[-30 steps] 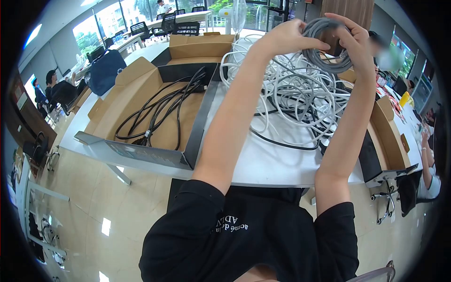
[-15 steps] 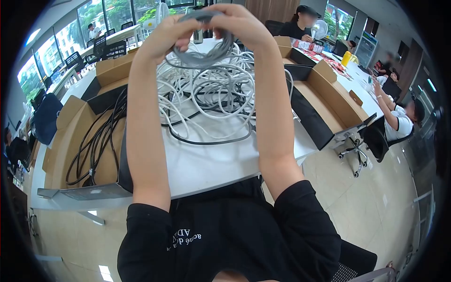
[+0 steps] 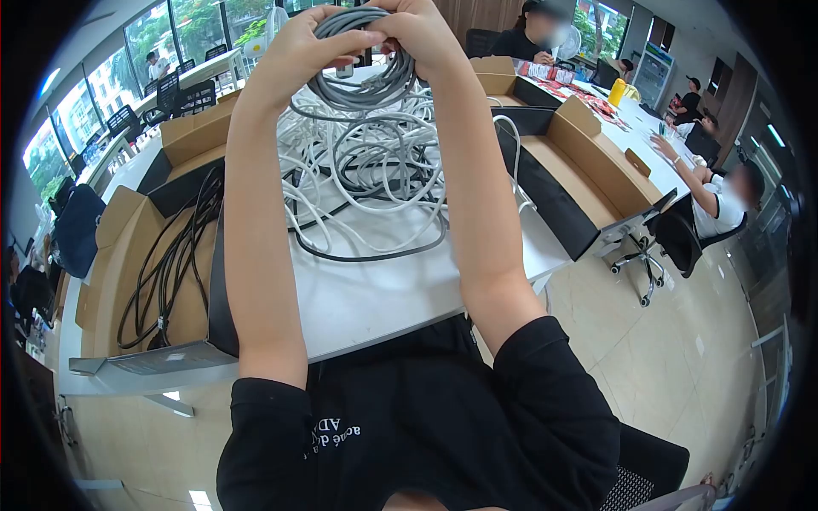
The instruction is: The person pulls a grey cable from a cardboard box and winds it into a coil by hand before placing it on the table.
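Black cables (image 3: 175, 264) in left cardboard box (image 3: 119, 223) — white cable tangle (image 3: 375, 162) on table (image 3: 383, 294).

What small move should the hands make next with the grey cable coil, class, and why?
Probably lower the grey coil toward the white table: both the left hand and right hand hold it raised above the tangled white cables, looped and gathered.

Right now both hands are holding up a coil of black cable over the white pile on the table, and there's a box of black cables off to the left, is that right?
Not quite: the coil is grey, not black, as the head view shows. Both the left hand and the right hand hold it above the white pile on the table, and the box of black cables sits to the left.
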`<state>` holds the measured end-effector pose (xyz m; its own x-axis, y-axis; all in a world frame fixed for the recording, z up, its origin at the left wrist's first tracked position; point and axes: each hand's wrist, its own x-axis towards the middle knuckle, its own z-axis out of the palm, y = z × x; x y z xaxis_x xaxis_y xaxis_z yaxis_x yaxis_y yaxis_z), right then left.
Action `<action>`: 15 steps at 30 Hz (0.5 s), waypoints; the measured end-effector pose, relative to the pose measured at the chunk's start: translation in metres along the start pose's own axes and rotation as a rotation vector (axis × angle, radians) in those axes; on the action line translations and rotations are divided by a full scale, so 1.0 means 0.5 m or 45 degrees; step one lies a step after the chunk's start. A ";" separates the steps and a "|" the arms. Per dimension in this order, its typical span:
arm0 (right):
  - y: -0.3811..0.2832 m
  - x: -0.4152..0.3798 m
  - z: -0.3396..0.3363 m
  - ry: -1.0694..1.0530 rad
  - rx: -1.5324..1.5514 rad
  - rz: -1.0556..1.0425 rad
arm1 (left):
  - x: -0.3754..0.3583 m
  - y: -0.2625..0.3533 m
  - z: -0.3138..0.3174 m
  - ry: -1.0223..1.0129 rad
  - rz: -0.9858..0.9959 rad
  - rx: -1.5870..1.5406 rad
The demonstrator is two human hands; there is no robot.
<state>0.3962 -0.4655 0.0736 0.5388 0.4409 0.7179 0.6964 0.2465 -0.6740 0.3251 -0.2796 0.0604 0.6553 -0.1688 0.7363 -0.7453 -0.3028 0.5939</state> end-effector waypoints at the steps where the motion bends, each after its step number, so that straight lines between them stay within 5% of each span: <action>1: -0.006 -0.003 0.007 0.064 0.066 0.016 | 0.000 -0.003 0.003 0.068 0.032 0.008; 5: -0.009 0.004 -0.009 0.239 0.154 -0.005 | 0.009 -0.032 -0.007 0.148 0.067 -0.055; 9: 0.030 0.017 -0.034 0.285 0.704 -0.028 | 0.016 -0.042 0.022 -0.027 0.018 -0.462; 15: 0.081 0.041 -0.045 0.399 1.007 0.079 | 0.034 -0.075 0.085 0.198 0.117 -0.654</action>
<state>0.4461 -0.4659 0.0647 0.7523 0.2432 0.6123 0.1881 0.8114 -0.5535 0.3694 -0.3111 0.0368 0.5878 -0.0201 0.8087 -0.7883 0.2103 0.5782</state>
